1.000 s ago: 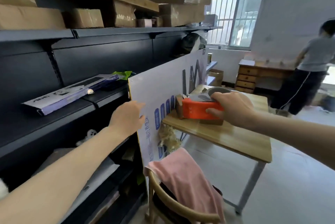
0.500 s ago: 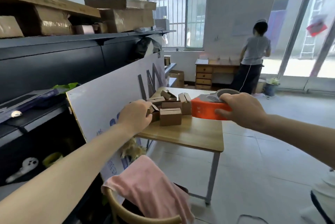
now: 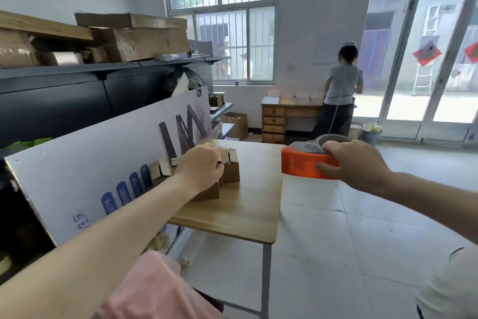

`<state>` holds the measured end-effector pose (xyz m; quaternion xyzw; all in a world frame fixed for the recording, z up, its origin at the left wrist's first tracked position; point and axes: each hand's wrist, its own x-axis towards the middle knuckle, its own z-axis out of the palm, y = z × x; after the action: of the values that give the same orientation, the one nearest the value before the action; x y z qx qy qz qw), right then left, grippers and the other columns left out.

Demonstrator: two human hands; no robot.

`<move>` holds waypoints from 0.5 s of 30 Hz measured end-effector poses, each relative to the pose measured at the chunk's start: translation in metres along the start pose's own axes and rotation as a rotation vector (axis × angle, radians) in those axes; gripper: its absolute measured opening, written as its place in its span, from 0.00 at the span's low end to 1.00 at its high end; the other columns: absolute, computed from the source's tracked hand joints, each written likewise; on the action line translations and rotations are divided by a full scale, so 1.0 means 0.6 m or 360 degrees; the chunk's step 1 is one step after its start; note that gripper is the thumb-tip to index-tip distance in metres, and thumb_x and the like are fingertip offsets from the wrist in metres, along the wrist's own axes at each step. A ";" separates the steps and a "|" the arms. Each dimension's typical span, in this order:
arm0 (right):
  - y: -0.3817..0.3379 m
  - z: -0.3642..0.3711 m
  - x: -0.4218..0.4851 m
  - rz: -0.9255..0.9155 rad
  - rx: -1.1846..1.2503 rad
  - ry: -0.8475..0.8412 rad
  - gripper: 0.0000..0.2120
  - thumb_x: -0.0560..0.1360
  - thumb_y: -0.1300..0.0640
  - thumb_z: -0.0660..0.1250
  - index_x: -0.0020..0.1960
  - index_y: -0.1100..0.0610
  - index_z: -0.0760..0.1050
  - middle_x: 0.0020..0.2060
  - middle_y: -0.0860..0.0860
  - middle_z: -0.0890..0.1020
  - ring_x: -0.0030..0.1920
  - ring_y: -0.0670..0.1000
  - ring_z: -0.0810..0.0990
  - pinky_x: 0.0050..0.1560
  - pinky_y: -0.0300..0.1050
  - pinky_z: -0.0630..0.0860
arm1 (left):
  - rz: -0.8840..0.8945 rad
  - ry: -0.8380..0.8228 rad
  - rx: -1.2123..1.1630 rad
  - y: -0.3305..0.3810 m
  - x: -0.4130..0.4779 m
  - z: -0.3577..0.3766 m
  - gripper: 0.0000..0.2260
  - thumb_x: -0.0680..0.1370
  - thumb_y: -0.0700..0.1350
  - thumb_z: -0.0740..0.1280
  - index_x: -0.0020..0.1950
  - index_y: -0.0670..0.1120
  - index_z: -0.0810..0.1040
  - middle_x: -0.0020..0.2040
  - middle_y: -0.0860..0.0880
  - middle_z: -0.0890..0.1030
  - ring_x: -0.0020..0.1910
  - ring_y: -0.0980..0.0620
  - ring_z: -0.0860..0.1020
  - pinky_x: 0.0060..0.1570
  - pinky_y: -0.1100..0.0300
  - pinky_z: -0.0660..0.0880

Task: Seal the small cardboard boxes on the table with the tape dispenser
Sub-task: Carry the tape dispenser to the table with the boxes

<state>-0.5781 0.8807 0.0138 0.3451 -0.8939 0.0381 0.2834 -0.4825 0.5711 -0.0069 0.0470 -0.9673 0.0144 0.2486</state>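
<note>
Left hand's off the board and onto the boxes, dispenser at the ready!

A moment back that left hand (image 3: 200, 168) was on the white printed board (image 3: 90, 163); now it's landed on the small brown cardboard boxes (image 3: 231, 171) bunched at the left edge of the pale wooden table (image 3: 245, 205), fingers curled over, though whether they pinch a flap I cannot tell. The right hand (image 3: 354, 163) stays clamped round the orange plastic tape dispenser (image 3: 302, 165), now hanging just off the table's right edge with no box under it, so sealing looks about to start. Black metal shelving (image 3: 64, 91) stacked with cartons behind; another person (image 3: 341, 86) at a wooden desk (image 3: 274, 119).
</note>
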 end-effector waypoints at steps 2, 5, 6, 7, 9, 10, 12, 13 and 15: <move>0.038 0.011 0.004 0.0018 0.0011 -0.0014 0.17 0.75 0.41 0.65 0.52 0.54 0.76 0.45 0.49 0.83 0.36 0.46 0.70 0.30 0.33 0.56 | -0.0031 -0.0062 0.0018 0.024 0.021 0.014 0.15 0.78 0.48 0.63 0.64 0.45 0.76 0.57 0.47 0.79 0.55 0.47 0.77 0.51 0.52 0.78; 0.084 0.035 0.009 0.0079 0.0021 -0.0026 0.17 0.76 0.41 0.65 0.52 0.54 0.76 0.45 0.48 0.82 0.37 0.46 0.70 0.29 0.32 0.54 | -0.0037 -0.0143 0.0047 0.054 0.052 0.035 0.16 0.78 0.48 0.63 0.65 0.45 0.75 0.60 0.47 0.78 0.58 0.47 0.76 0.53 0.51 0.78; 0.097 0.045 0.012 0.0093 0.0029 -0.0031 0.17 0.76 0.41 0.64 0.53 0.54 0.76 0.46 0.48 0.82 0.38 0.46 0.70 0.30 0.32 0.55 | -0.0036 -0.0160 0.0048 0.063 0.063 0.042 0.17 0.78 0.48 0.62 0.65 0.45 0.75 0.60 0.47 0.78 0.58 0.47 0.76 0.53 0.51 0.78; 0.108 0.054 0.016 0.0100 0.0040 -0.0039 0.17 0.76 0.41 0.64 0.53 0.54 0.76 0.46 0.48 0.82 0.38 0.46 0.70 0.31 0.33 0.58 | -0.0035 -0.0169 0.0046 0.070 0.074 0.049 0.17 0.78 0.48 0.62 0.65 0.45 0.75 0.61 0.47 0.78 0.59 0.47 0.76 0.53 0.51 0.77; 0.127 0.074 0.027 0.0111 0.0057 -0.0053 0.17 0.76 0.41 0.64 0.53 0.53 0.76 0.46 0.49 0.82 0.38 0.47 0.71 0.33 0.36 0.63 | -0.0013 -0.0157 0.0040 0.082 0.094 0.065 0.17 0.78 0.47 0.63 0.66 0.46 0.74 0.62 0.48 0.77 0.60 0.47 0.76 0.52 0.54 0.77; 0.136 0.084 0.033 0.0118 0.0065 -0.0055 0.17 0.75 0.41 0.64 0.53 0.53 0.76 0.45 0.49 0.82 0.37 0.47 0.72 0.33 0.37 0.63 | 0.0006 -0.0150 0.0036 0.088 0.106 0.074 0.17 0.78 0.47 0.63 0.67 0.47 0.74 0.62 0.48 0.77 0.60 0.47 0.76 0.51 0.55 0.76; 0.151 0.104 0.048 0.0122 0.0071 -0.0071 0.16 0.75 0.40 0.64 0.53 0.53 0.75 0.44 0.48 0.82 0.36 0.46 0.72 0.32 0.37 0.62 | 0.0033 -0.0155 0.0029 0.094 0.130 0.093 0.16 0.78 0.47 0.63 0.65 0.47 0.76 0.60 0.49 0.78 0.58 0.47 0.77 0.49 0.56 0.76; 0.158 0.114 0.057 0.0116 0.0068 -0.0078 0.16 0.75 0.40 0.64 0.53 0.52 0.75 0.44 0.47 0.82 0.36 0.46 0.72 0.32 0.36 0.62 | 0.0038 -0.0161 0.0031 0.095 0.144 0.103 0.13 0.78 0.47 0.63 0.62 0.47 0.77 0.57 0.49 0.79 0.56 0.47 0.77 0.47 0.56 0.76; 0.173 0.133 0.079 0.0102 0.0056 -0.0082 0.16 0.75 0.40 0.64 0.53 0.52 0.75 0.44 0.47 0.82 0.36 0.46 0.72 0.33 0.36 0.63 | 0.0020 -0.0170 0.0040 0.091 0.173 0.126 0.10 0.78 0.47 0.62 0.56 0.46 0.77 0.53 0.49 0.79 0.53 0.47 0.77 0.45 0.56 0.77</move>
<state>-0.7112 0.9100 -0.0142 0.3220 -0.9108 0.0540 0.2527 -0.6144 0.6126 -0.0232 0.0447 -0.9793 0.0256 0.1959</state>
